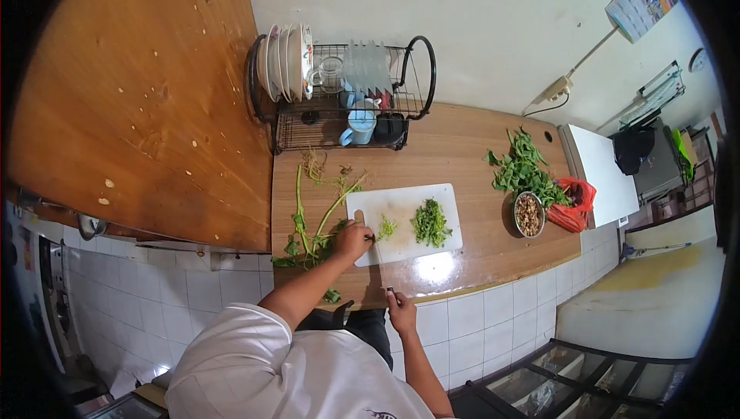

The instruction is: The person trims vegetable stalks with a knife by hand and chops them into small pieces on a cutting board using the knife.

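My left hand [354,241] is closed at the left edge of the white cutting board [405,193]. What its fingers pinch is too small to make out. My right hand [401,314] grips a knife [390,290] in front of the board; its thin blade is hard to see against the table. On the board lie a pile of chopped greens [432,224] and, closer to my left hand, a smaller pale-green chopped heap [387,226]. Long leafy stems with roots [301,203] lie left of the board, partly behind my left hand.
A dish rack [420,80] with plates, glasses and a blue mug [358,124] stands at the back. On the right are leafy greens [520,164], a metal bowl [518,226] of small brown pieces and a red plastic bag [576,207]. A wooden panel [146,103] borders the left.
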A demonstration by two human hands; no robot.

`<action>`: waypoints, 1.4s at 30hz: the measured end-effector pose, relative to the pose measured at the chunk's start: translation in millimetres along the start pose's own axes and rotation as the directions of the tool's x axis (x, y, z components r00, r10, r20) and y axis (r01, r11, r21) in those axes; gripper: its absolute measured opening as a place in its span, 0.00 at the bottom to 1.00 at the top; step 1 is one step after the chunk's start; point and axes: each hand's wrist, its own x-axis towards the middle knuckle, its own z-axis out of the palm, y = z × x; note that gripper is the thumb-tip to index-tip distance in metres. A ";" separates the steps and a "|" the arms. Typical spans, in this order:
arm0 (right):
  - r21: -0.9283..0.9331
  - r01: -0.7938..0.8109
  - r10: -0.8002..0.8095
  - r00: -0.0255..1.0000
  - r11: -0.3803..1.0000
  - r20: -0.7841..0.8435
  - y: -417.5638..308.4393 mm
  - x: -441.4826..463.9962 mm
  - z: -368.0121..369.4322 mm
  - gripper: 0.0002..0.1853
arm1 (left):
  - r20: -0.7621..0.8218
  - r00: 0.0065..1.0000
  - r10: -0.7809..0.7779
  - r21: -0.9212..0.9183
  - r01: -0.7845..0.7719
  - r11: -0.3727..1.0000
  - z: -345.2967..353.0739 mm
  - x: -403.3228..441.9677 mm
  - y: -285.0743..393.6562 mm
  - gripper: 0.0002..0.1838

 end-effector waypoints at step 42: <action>0.033 -0.007 0.008 1.000 0.999 -0.011 -16.0 -11.6 3.9 0.25 | -0.017 0.996 0.090 -0.047 -0.091 0.995 -4.0 -8.9 -15.3 0.07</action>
